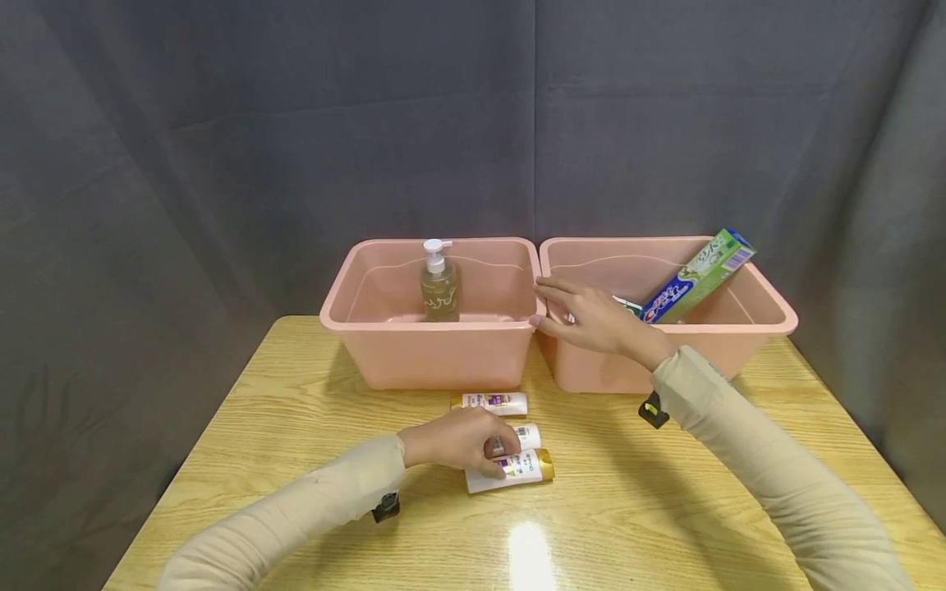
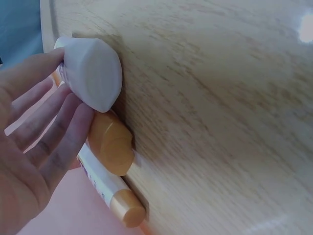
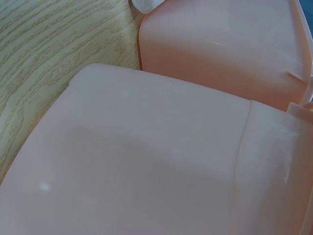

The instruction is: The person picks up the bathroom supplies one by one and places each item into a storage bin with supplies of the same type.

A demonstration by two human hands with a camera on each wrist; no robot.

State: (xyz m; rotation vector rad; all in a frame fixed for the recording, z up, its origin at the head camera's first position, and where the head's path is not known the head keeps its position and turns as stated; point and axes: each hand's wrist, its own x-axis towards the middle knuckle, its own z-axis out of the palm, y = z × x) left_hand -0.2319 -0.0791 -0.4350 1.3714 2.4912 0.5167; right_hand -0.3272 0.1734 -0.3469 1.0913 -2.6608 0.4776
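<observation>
My left hand (image 1: pixel 467 439) is over the white bottle with a gold cap (image 1: pixel 528 468), the nearest of three lying on the table. Its thumb and fingers pinch the bottle near its base, which shows as a white bottle end (image 2: pixel 93 73) in the left wrist view. Just behind lies a second bottle (image 1: pixel 528 437), partly covered by the hand; its gold cap (image 2: pixel 111 143) appears in the left wrist view. A third bottle (image 1: pixel 506 403) lies by the left bin. My right hand (image 1: pixel 591 316) rests with extended fingers over the adjoining rims of the two pink bins; the right wrist view does not clearly show it.
The left pink bin (image 1: pixel 429 357) contains a pump bottle (image 1: pixel 440 291). In the right pink bin (image 1: pixel 754 332), a toothpaste box (image 1: pixel 698 275) leans out past the rim, beside a partly hidden green-and-white item (image 1: pixel 628 305). A grey curtain (image 1: pixel 332 115) hangs behind the wooden table (image 1: pixel 628 525).
</observation>
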